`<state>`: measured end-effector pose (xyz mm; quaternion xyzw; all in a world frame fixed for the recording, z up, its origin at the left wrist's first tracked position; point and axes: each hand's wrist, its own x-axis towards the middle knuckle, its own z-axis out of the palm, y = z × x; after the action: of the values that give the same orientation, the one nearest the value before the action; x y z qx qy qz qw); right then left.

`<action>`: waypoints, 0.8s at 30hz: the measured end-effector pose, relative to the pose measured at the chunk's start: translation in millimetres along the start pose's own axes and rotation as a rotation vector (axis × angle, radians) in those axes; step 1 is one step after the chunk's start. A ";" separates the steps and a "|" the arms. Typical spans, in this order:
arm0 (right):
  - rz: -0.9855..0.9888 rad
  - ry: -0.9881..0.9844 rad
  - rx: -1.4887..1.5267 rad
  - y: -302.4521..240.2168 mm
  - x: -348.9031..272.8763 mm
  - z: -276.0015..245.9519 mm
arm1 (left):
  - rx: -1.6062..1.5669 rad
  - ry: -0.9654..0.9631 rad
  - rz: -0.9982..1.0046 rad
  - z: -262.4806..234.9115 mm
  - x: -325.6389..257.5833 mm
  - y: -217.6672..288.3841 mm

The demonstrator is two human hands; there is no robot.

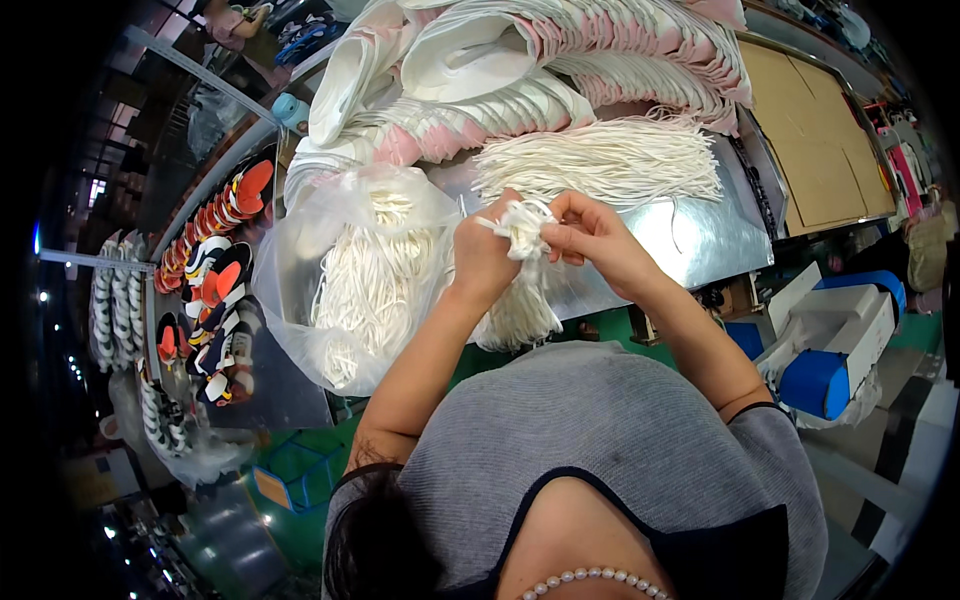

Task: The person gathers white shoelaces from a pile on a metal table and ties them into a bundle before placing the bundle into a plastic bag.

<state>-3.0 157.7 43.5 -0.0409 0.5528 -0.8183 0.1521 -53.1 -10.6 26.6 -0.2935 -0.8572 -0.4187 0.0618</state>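
A bundle of white laces (pixel 522 312) hangs over the near edge of the metal table, its looped top raised between my hands. My left hand (pixel 482 260) is closed around the upper part of the bundle. With thumb and fingers pinched, my right hand (pixel 592 238) grips the loops at the top right side. Beyond my hands lies a wide heap of loose white laces (pixel 600 160). To the left, an open clear plastic bag (pixel 285 290) holds more white laces (pixel 375 285).
Long stacks of white and pink shoe pieces (pixel 470 60) curve along the table's far side. The shiny metal table (pixel 655 240) shows at right, beside a cardboard-covered surface (pixel 815 140). Orange and black shoe parts (pixel 225 280) stand at left. A blue and grey chair-like object (pixel 840 340) is at lower right.
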 end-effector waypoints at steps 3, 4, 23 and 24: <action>0.019 -0.008 0.094 -0.9 -1.5 -2.8 | -0.019 0.053 0.018 1.6 -0.4 -2.6; 0.089 -0.091 0.257 -1.8 -2.6 -4.2 | 0.053 0.033 0.017 3.6 0.3 -4.3; -0.282 0.235 -0.521 -5.8 2.6 8.8 | 0.222 0.070 -0.035 0.0 -5.2 -2.5; -0.230 0.244 -0.482 -4.9 2.0 13.0 | 0.212 0.069 -0.060 0.1 -5.3 -5.8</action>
<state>-2.9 147.2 52.8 -0.0394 0.7374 -0.6739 -0.0234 -51.9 -15.7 20.7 -0.2447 -0.9024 -0.3373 0.1095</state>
